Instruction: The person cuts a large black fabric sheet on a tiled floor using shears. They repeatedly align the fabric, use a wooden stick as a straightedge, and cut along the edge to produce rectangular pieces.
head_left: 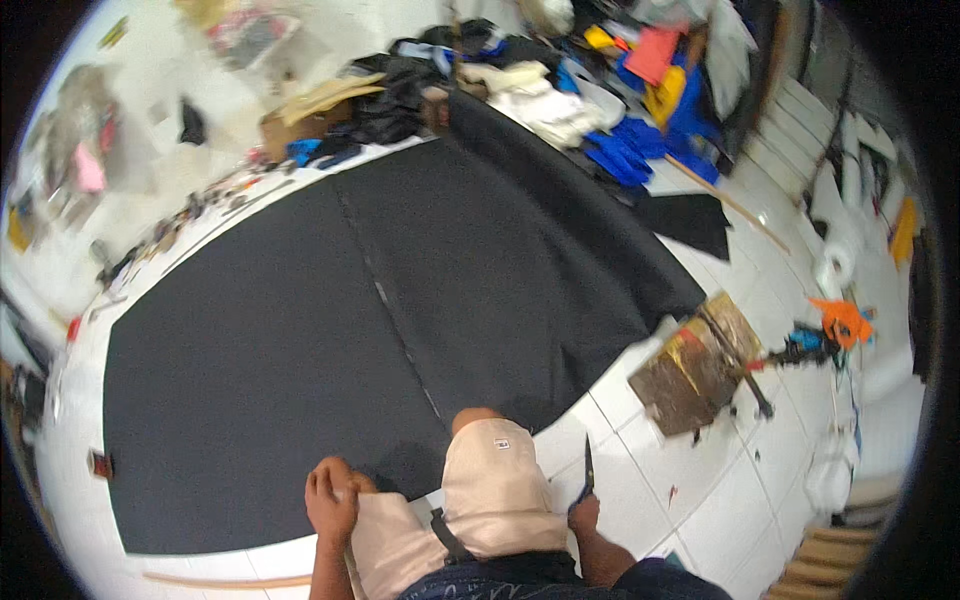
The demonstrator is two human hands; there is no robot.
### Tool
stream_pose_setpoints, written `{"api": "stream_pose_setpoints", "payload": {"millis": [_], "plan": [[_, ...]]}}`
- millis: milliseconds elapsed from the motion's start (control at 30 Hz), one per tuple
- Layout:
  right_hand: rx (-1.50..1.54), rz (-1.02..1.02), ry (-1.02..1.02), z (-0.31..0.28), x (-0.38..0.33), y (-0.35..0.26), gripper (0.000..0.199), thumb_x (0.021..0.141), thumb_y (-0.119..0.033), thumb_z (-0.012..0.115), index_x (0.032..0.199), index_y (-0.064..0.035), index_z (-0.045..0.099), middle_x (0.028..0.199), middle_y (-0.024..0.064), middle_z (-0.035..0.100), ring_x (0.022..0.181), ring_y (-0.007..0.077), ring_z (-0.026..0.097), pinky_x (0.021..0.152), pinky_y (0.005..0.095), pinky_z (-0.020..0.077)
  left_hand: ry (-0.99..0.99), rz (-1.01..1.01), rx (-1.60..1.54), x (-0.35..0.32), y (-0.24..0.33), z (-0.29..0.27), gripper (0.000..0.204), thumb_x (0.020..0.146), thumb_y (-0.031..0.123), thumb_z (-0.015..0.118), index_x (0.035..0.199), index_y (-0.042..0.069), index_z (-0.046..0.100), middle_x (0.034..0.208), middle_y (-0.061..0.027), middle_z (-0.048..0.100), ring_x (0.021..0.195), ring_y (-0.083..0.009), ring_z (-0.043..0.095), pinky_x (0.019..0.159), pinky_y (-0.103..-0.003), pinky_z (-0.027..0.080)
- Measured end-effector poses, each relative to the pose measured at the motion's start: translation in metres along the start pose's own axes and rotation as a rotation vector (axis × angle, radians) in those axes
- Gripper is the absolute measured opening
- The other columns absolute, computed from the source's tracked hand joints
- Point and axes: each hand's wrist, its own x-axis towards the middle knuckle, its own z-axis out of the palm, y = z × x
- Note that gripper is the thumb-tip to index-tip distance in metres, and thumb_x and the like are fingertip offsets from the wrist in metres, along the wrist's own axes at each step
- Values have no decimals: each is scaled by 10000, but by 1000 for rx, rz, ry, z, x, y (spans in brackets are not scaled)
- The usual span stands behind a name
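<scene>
A large black fabric sheet [270, 340] lies spread over the floor in front of me, and a thin pale line crosses it from far to near. Its far right part gathers into a thick roll or fold [580, 220]. My knees rest at the sheet's near edge. Against my left knee is my left hand [332, 500], its fingers extended and holding nothing that I can see. Off the sheet to the right, my right hand [586, 512] grips dark scissors [589, 468], with the blade pointing away from me above the white tiles.
A worn brown board or box [690, 375] with a metal tool stands right of the sheet. Heaped cloth [540, 95] fills the back. A wooden stick [730, 205] lies at the right, another strip [225, 581] at the near left. A small tin [100, 464] sits by the left edge.
</scene>
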Motion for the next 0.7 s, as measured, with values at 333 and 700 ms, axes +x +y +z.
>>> {"api": "stream_pose_setpoints", "payload": {"millis": [333, 700], "plan": [[-390, -184, -242, -37, 50, -98, 220, 889, -182, 548, 977, -11, 655, 1011, 179, 666, 913, 343, 665, 758, 444, 546, 16, 176, 60, -85, 17, -19, 893, 817, 543, 686, 1384, -54, 341, 1421, -288, 256, 1265, -437, 387, 1040, -523, 367], [-421, -644, -231, 25, 101, -271, 548, 938, -452, 525, 1443, -260, 429, 1561, 125, 244, 1422, 327, 268, 1094, 613, 253, -373, 309, 176, -95, 59, -78, 735, 833, 258, 693, 1407, 10, 306, 1361, -279, 326, 1158, -450, 446, 952, -531, 434]]}}
